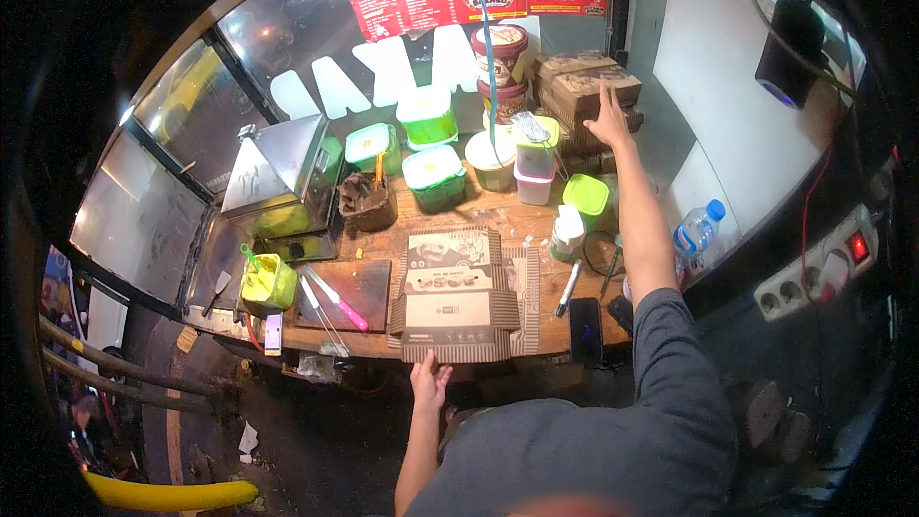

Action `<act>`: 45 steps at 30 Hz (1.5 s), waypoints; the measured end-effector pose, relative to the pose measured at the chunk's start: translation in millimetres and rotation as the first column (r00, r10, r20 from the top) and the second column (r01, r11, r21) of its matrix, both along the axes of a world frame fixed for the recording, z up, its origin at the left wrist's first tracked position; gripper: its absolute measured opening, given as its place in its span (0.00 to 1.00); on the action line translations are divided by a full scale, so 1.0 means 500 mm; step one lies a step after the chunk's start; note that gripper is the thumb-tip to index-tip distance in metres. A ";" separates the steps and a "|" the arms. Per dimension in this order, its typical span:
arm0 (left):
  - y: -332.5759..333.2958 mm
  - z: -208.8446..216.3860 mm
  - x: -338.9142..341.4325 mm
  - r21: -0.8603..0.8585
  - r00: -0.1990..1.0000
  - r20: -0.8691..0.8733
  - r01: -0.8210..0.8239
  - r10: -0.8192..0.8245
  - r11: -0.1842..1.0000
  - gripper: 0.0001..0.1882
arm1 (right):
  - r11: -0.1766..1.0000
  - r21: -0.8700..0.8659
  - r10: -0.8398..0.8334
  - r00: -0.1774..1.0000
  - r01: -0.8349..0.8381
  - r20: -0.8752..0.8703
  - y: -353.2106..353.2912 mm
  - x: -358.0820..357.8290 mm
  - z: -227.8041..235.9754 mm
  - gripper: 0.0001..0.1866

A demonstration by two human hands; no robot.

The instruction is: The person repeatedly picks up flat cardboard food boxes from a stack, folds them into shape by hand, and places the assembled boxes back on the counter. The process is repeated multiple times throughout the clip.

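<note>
My right hand (610, 123) reaches far to the back right, fingers stretched out and apart, over the front of a stack of folded brown cardboard food boxes (577, 79). It appears to touch the stack but grips nothing that I can see. Close to the table's front edge, my left hand (431, 383) is open, palm partly up. One of its fingertips meets the near edge of a flat, unfolded cardboard box (450, 311) printed in brown. Beneath that box, another flat cardboard piece (523, 302) sticks out to the right.
Left of the cardboard, a pink-handled knife (347, 314) lies on a dark board (369, 278). Behind are lidded tubs (436, 187), a container of brown spread (367, 215) and a metal griddle box (278, 168). A phone (586, 335), marker (569, 289) and water bottle (699, 228) are at right.
</note>
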State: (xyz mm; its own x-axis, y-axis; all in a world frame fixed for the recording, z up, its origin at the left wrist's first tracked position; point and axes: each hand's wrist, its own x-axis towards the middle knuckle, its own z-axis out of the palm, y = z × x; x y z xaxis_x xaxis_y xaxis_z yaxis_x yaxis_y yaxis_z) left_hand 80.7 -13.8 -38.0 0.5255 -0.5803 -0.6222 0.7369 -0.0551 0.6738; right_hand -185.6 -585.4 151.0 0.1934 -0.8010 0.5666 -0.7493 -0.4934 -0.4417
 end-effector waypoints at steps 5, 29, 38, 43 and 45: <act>-0.030 0.079 -0.015 -0.071 0.917 0.383 -0.092 0.112 0.993 0.09 | 0.989 -0.141 -0.028 0.981 0.055 0.190 0.065 0.023 0.045 0.53; -0.005 0.121 -0.086 0.446 -0.327 0.893 0.542 -0.310 0.713 0.10 | 0.348 0.772 -0.254 0.739 -0.532 0.623 0.887 0.073 -0.392 0.15; -0.007 0.091 -0.152 0.325 0.150 0.864 0.563 -0.480 0.760 0.10 | 0.146 0.685 -0.351 0.610 -0.714 0.711 0.905 0.043 -0.398 0.13; -0.034 0.108 -0.144 0.380 0.425 0.672 0.505 -0.606 0.775 0.11 | 0.229 0.714 -0.192 0.688 -0.662 0.700 0.923 0.041 -0.338 0.12; -0.053 0.118 -0.145 0.362 0.495 0.613 0.517 -0.616 0.776 0.11 | 0.319 0.719 -0.076 0.740 -0.617 0.668 0.929 0.053 -0.317 0.12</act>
State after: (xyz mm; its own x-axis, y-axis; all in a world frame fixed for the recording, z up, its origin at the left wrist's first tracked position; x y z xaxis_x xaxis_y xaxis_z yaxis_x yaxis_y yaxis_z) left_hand 8.2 -40.2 21.0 0.3945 -0.8597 -0.3245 -0.1343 -0.4033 0.9051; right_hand -159.0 -121.1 -7.4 0.4859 -0.8053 -0.3397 -0.1319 0.3167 -0.9393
